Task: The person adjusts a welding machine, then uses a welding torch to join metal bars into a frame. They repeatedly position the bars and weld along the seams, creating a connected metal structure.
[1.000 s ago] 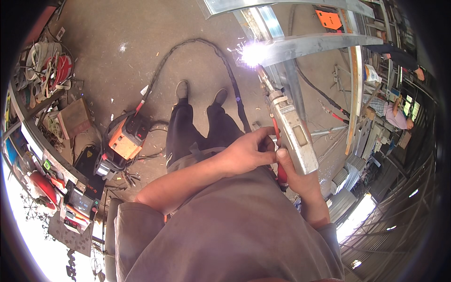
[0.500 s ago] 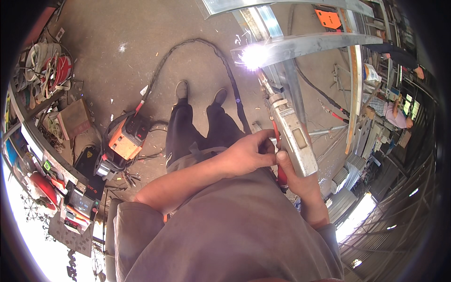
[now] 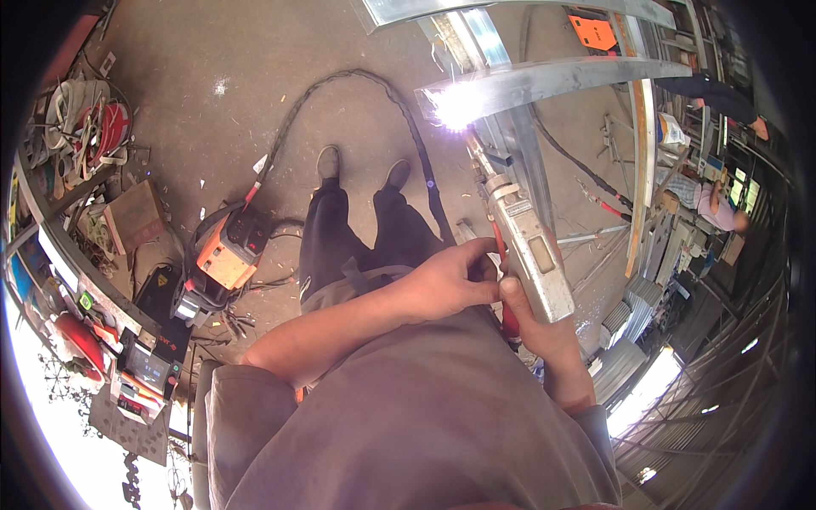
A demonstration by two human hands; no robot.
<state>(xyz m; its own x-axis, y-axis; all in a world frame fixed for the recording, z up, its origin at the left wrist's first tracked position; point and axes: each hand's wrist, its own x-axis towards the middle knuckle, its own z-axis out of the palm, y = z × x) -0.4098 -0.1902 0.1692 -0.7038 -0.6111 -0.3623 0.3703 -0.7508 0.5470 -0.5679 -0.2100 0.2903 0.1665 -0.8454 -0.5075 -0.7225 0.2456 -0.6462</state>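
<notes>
A handheld welding torch (image 3: 537, 259) with a pale, worn metal body points up and away from me. At its tip a glaring white-violet weld spot (image 3: 457, 106) burns against the end of a grey metal bar (image 3: 569, 82). My right hand (image 3: 542, 327) is wrapped round the torch's red handle from behind, thumb up beside the body. My left hand (image 3: 463, 274) reaches across from the left, its fingers curled against the torch's near side by a red strip. The fingertips of both hands are partly hidden by the torch. Glare covers the joint itself.
An orange-and-black machine (image 3: 228, 251) stands on the floor at left, with a thick black cable (image 3: 357, 75) looping from it. Metal profiles form a frame at upper right. An orange case (image 3: 592, 32) lies beyond it. Another person (image 3: 716, 208) is at far right; a cluttered bench lines the left.
The weld glare has shifted slightly left and its shape has changed. The torch tip has moved a touch with it; both hands keep nearly the same place and grip.
</notes>
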